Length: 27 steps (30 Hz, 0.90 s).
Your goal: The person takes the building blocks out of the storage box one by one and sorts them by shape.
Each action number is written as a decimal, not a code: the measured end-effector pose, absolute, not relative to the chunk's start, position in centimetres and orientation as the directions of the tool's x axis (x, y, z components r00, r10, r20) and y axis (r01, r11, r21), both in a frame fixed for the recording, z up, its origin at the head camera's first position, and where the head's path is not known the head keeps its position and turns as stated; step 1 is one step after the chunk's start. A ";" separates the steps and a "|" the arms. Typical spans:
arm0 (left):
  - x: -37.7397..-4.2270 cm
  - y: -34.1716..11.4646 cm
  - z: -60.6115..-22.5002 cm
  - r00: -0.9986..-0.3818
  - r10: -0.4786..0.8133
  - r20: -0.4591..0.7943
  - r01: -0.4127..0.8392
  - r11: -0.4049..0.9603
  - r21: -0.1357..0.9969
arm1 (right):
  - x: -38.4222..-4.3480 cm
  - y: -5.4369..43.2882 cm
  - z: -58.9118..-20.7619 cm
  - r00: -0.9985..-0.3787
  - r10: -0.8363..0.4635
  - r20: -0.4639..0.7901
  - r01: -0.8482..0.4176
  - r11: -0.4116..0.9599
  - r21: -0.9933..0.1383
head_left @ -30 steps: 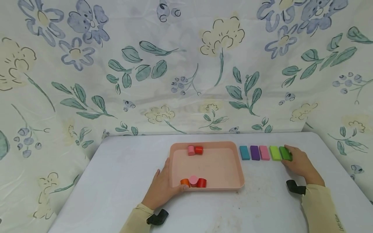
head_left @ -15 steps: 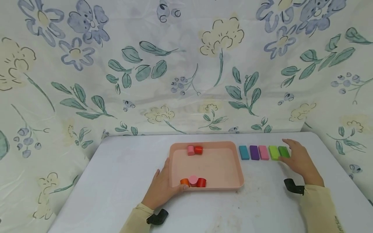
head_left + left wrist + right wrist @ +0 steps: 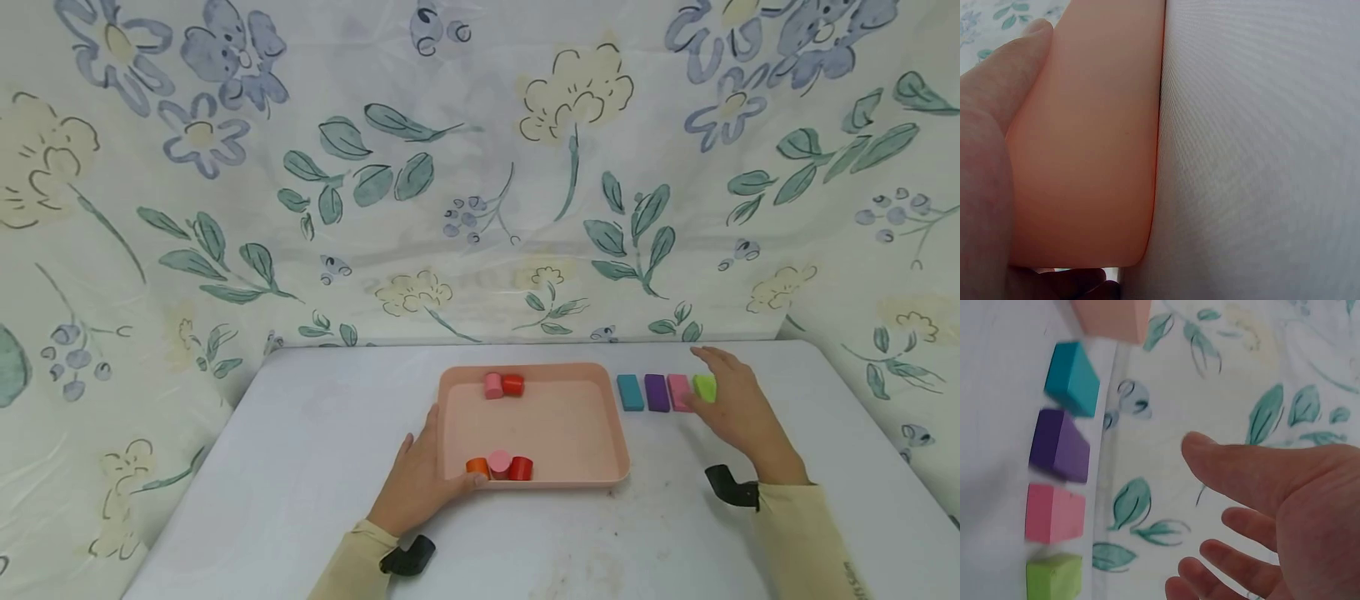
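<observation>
My left hand [image 3: 416,487] grips the near left corner of a peach tray [image 3: 577,433], its thumb over the front rim and its fingers along the left side. In the left wrist view the thumb [image 3: 1019,69] lies against the tray's wall [image 3: 1097,156]. My right hand [image 3: 742,412] hovers with spread fingers over the right end of a row of blocks, holding nothing. From left to right these are a blue block [image 3: 631,392], a purple block [image 3: 657,393], a pink block [image 3: 678,390] and a lime block [image 3: 704,387] partly covered by the hand. The dark green block is hidden.
Inside the tray, a pink cylinder [image 3: 492,386] and a red cylinder [image 3: 513,385] are by the back wall. An orange cylinder [image 3: 477,467], another pink cylinder [image 3: 498,463] and another red cylinder [image 3: 521,468] line the front. A floral cloth [image 3: 480,208] hangs behind the white table [image 3: 322,417].
My right hand has let go of the dark green block, lifted off and moved left over the row, now covering that block. The left hand has stayed on the tray.
</observation>
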<state>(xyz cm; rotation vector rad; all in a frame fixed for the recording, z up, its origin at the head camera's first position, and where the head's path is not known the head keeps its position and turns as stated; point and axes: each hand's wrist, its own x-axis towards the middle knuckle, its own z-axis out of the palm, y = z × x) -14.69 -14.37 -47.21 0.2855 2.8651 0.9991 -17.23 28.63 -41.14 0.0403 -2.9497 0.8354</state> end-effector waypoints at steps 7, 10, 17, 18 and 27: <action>-14.7 -14.4 -47.2 -0.978 0.206 -0.022 0.146 0.760 0.633 | -16.6 26.6 -40.5 -0.987 -0.027 0.161 -0.108 0.846 -0.523; -14.7 -14.4 -47.2 -0.978 0.207 -0.019 0.147 0.757 0.637 | -16.4 25.6 -40.5 -0.983 -0.042 0.181 -0.131 0.849 -0.512; -14.8 -14.2 -47.3 -0.979 0.204 -0.007 0.152 0.751 0.643 | -16.0 23.7 -40.5 -0.963 -0.096 0.252 -0.215 0.837 -0.503; -14.9 -14.1 -47.3 -0.979 0.204 -0.005 0.153 0.751 0.642 | -15.9 23.4 -40.6 -0.962 -0.100 0.253 -0.219 0.836 -0.503; -14.7 -14.3 -47.2 -0.979 0.203 -0.018 0.145 0.758 0.636 | -15.5 21.2 -41.0 -0.966 -0.141 0.216 -0.231 0.847 -0.479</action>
